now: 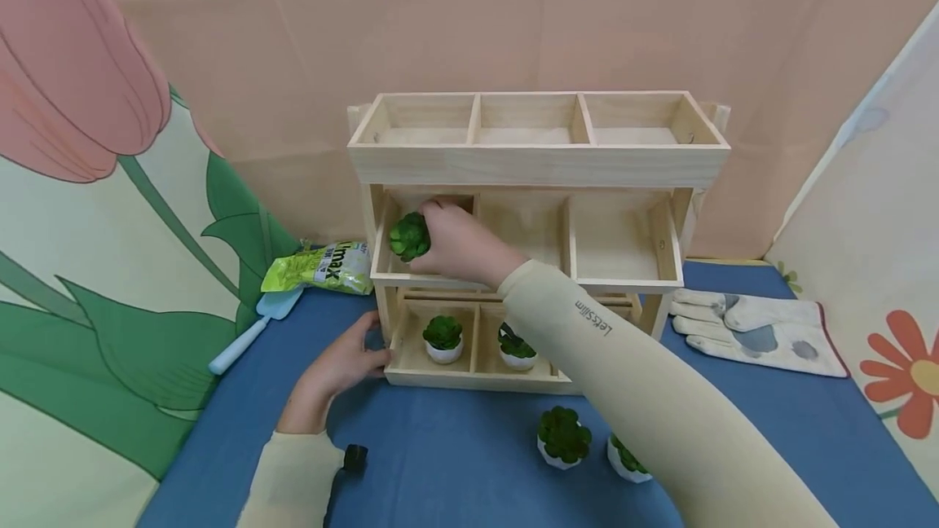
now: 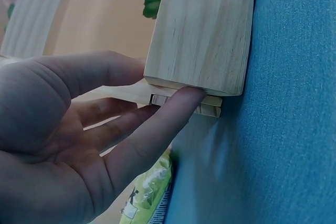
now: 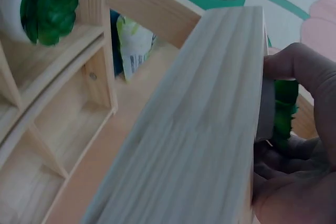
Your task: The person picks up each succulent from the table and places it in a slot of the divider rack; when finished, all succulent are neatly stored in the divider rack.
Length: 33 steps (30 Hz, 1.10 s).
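A small potted succulent (image 1: 409,236) is in my right hand (image 1: 465,243), at the left compartment of the wooden shelf's middle tier (image 1: 623,239). In the right wrist view, the tier's front board hides part of the pot (image 3: 266,109), and the thumb and fingers hold it. My left hand (image 1: 345,365) touches the left end of the bottom tier (image 1: 477,381) with fairly straight fingers, as the left wrist view shows at the board's end (image 2: 199,35). Two potted succulents, one on the left (image 1: 443,338) and one beside it (image 1: 517,346), stand in that bottom tier.
Two more potted succulents, one whole (image 1: 563,437) and one partly behind the right sleeve (image 1: 629,459), stand on the blue cloth (image 1: 455,463). A green bag (image 1: 319,267) and light-blue shovel (image 1: 257,328) lie left; white gloves (image 1: 756,328) lie right. The top tier (image 1: 539,165) overhangs the middle.
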Each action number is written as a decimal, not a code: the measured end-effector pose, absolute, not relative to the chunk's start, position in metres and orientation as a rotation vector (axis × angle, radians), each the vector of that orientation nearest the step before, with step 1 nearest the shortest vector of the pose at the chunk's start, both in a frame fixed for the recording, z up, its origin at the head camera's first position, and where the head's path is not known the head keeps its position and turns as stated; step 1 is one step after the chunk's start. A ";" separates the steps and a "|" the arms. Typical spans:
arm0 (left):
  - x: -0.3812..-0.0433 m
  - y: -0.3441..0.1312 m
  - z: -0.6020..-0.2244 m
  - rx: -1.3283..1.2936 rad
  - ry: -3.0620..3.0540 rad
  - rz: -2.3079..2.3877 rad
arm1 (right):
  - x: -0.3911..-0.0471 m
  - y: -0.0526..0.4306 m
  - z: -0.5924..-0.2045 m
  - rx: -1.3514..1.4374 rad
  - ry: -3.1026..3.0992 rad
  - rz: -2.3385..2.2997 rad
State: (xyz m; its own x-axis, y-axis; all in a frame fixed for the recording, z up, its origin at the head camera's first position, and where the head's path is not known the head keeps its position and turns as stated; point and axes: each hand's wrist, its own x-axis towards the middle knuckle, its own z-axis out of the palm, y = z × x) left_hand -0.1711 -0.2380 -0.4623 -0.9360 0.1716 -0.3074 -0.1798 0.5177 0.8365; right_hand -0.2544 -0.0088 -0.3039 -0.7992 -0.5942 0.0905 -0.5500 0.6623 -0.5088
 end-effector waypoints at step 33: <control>-0.169 -0.238 -0.462 -0.006 2.422 1.390 | -0.211 0.026 -0.294 -0.811 2.538 -1.211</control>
